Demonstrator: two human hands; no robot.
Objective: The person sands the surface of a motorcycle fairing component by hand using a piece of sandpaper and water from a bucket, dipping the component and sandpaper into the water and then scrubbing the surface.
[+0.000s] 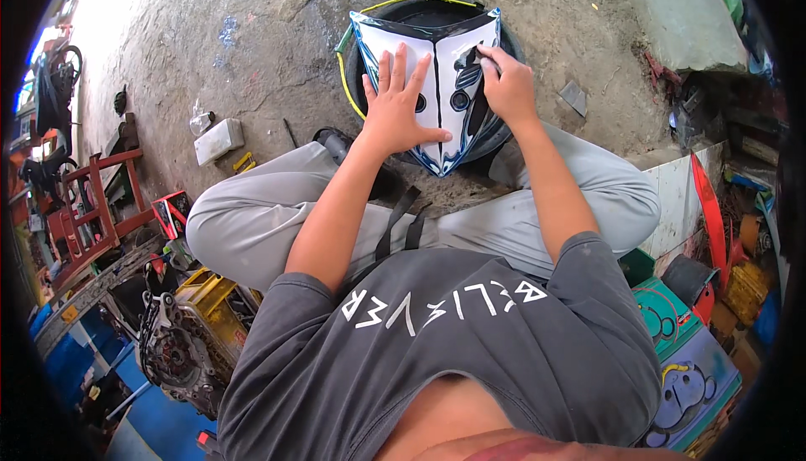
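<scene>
A white vehicle body panel (403, 58) with a black centre seam, blue and black trim, round dark openings and black graphics rests on a black tyre-like ring (421, 9) with a yellow edge, in front of my crossed legs. My left hand (395, 110) lies open on the panel's left half, fingers spread and thumb reaching across the seam. My right hand (509, 86) is closed at the upper part of the black graphic (470, 70) on the right half, fingertips bunched; what is between them, if anything, is too small to make out.
A white block (218, 140) and small tools lie on the concrete floor (269, 33) to my left, with a red wooden frame (117, 153) and a metal engine part (172, 352) farther out. A concrete ledge (688, 12), red panel (708, 217) and teal cases (663, 314) are to my right.
</scene>
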